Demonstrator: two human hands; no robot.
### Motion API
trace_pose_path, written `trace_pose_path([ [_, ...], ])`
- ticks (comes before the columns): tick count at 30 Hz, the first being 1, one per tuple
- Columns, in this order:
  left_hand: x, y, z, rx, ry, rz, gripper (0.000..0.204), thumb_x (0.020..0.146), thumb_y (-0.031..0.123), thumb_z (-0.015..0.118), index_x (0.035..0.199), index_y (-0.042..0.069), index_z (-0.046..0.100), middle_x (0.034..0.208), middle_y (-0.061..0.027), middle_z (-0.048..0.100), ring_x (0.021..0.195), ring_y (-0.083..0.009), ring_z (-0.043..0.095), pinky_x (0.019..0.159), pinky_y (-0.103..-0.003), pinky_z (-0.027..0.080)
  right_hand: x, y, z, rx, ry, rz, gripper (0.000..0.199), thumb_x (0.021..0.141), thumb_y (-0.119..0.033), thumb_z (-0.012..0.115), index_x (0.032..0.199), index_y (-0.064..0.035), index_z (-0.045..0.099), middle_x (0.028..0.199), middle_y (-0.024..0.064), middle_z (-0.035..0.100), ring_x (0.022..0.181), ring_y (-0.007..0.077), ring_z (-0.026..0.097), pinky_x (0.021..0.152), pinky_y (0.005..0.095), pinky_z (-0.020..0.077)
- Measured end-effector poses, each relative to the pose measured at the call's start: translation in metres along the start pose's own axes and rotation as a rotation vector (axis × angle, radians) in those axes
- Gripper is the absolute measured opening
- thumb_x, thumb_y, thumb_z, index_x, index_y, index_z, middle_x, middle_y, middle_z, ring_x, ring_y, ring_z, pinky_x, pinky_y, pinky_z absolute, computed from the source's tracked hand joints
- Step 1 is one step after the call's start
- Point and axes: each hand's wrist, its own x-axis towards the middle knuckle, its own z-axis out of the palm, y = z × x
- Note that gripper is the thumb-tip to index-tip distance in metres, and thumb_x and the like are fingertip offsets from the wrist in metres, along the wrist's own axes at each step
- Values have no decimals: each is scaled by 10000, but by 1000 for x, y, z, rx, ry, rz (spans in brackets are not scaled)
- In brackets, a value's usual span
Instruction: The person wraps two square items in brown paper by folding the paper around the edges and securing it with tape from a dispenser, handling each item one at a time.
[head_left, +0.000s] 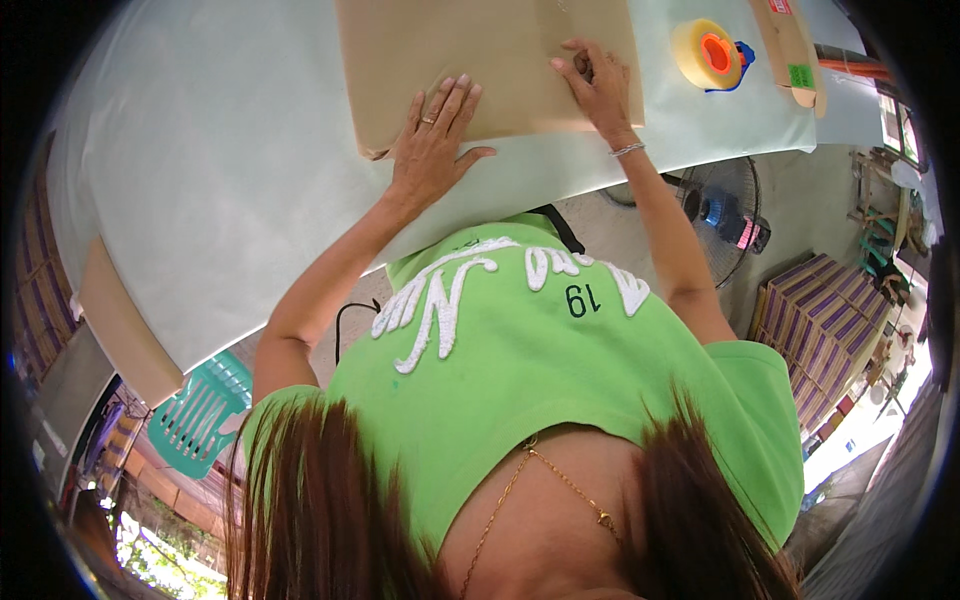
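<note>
A flat brown paper or cardboard piece (480, 60) lies on the table before me, its far end cut off by the top of the view. My left hand (437, 135) rests on its near left part, fingers stretched out and thumb spread to the side; a ring is on one finger. Near its right edge, my right hand (603, 90) touches the brown surface. The thumb and forefinger there are apart, while the other fingers curl partly under, and I see nothing held. Right of this hand sits a roll of clear tape (694, 54) on an orange and blue dispenser.
A pale covering drapes the table (230, 170). Long cardboard pieces lie at the far right (785, 50) and by the left edge (125, 320). A green plastic chair (203, 415) stands lower left. On the right are a fan (720, 215) and a striped-covered block (820, 325).
</note>
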Motion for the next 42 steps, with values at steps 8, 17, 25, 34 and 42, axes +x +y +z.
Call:
trace_pose_path([
  [8,-14,-1,-13,98,40,-211,903,825,640,571,1508,126,280,1560,-57,274,1450,-240,219,1184,-472,169,6,-19,-4,-74,497,-6,363,887,-372,664,1153,-134,603,1030,42,612,1055,262,525,957,441,308],
  [17,-4,40,16,173,256,-504,788,891,612,508,1524,213,259,1594,-28,204,1459,-309,176,1177,-520,153,55,194,-153,480,370,718,669,744,-353,832,1174,47,513,934,86,585,827,267,595,723,361,519],
  [25,39,71,60,318,502,-943,639,963,558,399,1486,193,345,1568,-11,271,1454,-313,184,1170,-567,116,106,145,-145,859,194,521,947,698,82,746,1383,-94,115,1246,175,533,1027,273,626,828,448,590],
  [34,73,83,71,215,865,-1110,608,988,358,411,1484,31,283,1533,-154,265,1446,-328,199,1177,-518,151,159,-162,-89,392,-680,-757,682,792,-256,782,1350,-113,417,1172,56,592,1065,164,590,768,294,504],
  [42,91,92,69,207,959,-1345,624,995,340,364,1495,-10,233,1559,-135,226,1461,-319,173,1158,-588,121,122,-254,46,-170,-908,-1078,589,798,-278,765,1283,-94,487,1138,72,615,1021,180,602,779,310,504],
])
